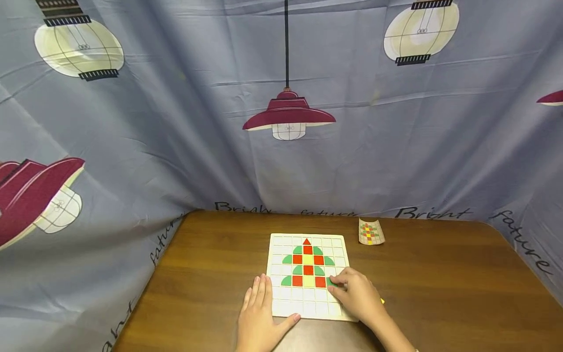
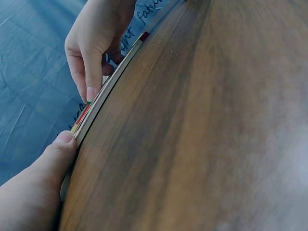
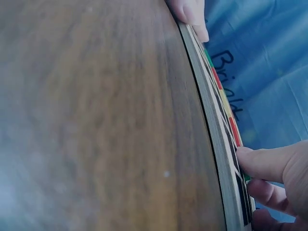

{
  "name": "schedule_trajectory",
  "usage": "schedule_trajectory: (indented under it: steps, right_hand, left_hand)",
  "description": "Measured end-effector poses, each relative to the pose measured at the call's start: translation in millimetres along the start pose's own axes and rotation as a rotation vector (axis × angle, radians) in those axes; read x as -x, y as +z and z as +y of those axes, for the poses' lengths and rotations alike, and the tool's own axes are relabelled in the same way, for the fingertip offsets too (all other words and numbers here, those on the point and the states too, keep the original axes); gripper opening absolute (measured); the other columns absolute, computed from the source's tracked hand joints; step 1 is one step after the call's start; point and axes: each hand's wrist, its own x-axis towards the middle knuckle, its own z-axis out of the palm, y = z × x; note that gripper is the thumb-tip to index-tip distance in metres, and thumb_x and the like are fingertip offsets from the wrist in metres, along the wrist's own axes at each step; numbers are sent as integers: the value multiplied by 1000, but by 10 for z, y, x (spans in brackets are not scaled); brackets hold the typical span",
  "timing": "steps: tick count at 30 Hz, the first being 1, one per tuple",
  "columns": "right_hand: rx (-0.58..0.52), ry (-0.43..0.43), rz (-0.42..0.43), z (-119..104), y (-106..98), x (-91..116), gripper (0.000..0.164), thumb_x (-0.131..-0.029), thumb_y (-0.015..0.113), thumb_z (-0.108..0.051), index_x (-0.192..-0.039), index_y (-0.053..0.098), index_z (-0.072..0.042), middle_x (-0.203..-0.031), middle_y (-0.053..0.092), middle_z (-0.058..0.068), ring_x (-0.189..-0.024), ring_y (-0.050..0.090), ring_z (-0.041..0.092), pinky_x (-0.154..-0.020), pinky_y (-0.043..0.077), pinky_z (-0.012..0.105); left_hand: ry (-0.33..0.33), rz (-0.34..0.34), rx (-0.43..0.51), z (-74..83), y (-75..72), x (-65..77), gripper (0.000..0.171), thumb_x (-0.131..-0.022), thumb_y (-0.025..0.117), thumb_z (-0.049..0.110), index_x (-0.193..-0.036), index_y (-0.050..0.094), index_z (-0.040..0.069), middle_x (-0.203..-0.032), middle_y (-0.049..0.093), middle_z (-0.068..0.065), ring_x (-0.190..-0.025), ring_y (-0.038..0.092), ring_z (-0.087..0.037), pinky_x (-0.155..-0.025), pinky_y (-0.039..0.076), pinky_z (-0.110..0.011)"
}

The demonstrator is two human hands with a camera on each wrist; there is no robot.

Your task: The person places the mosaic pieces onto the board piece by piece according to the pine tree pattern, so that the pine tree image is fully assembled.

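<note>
A white grid board [image 1: 303, 309] lies on the table, with red, yellow and green tiles set in a tree shape topped by a red triangle [image 1: 306, 242]. My left hand [image 1: 260, 315] rests along the board's left side, fingers straight, its thumb at the near edge. At the right end of the lowest tile row, my right hand [image 1: 358, 294] pinches a green quarter-round tile [image 1: 331, 282] between thumb and forefinger, right beside a red square [image 1: 320, 282]. Part of that tile is hidden by the fingers. The right wrist view shows the right thumb [image 3: 264, 163] at the board's surface.
Behind the board to the right lies a small curled card [image 1: 371, 232] printed with a similar tree. A bit of yellow [image 1: 382, 301] shows past the right wrist. The brown wooden table [image 1: 211, 274] meets a blue-grey curtain [image 1: 211, 161] at its back and sides.
</note>
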Motion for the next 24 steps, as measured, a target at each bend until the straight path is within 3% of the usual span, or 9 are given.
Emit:
schedule_trajectory:
  steps: [2,5,14,19,24]
  right_hand:
    - [-12,-10,10,-2,0,-35,21,-78,84,-23,-97,81,-16,-89,68,-13,-78,59,3,-67,52,25]
    - [-35,-15,17,6,5,-62,16,-79,84,-22,-94,81,-17,-91,71,-11,-83,63,4,-72,55,28]
    - [-68,-22,-7,16,-31,-47,13,-81,82,-16,-93,80,-14,-91,71,-7,-76,58,4,-68,53,23]
    - [-80,-14,24,76,-156,-33,19,-90,72,-13,-108,77,-11,-93,69,-4,-66,49,5,-57,44,20]
    - [-106,18,98,249,-412,6,29,-99,56,-10,-125,67,-9,-97,65,4,-56,41,8,-48,38,23]
  left_hand:
    - [-3,-9,7,-8,-31,-28,113,-78,47,86,-149,41,-1,-158,38,-17,-148,34,-32,-119,32,-50]
    - [-14,-23,25,-10,-58,-52,113,-79,47,86,-150,39,-1,-159,36,-17,-149,32,-32,-120,29,-51]
    - [4,-18,26,10,-79,-49,111,-80,49,84,-149,39,-3,-158,36,-19,-149,31,-33,-119,30,-53]
    - [-7,-46,38,25,-77,-39,112,-80,49,84,-151,37,-2,-159,34,-18,-150,29,-32,-121,27,-51]
    - [1,-29,32,21,-70,-46,111,-80,50,83,-151,38,-2,-159,35,-18,-150,30,-32,-121,27,-50]
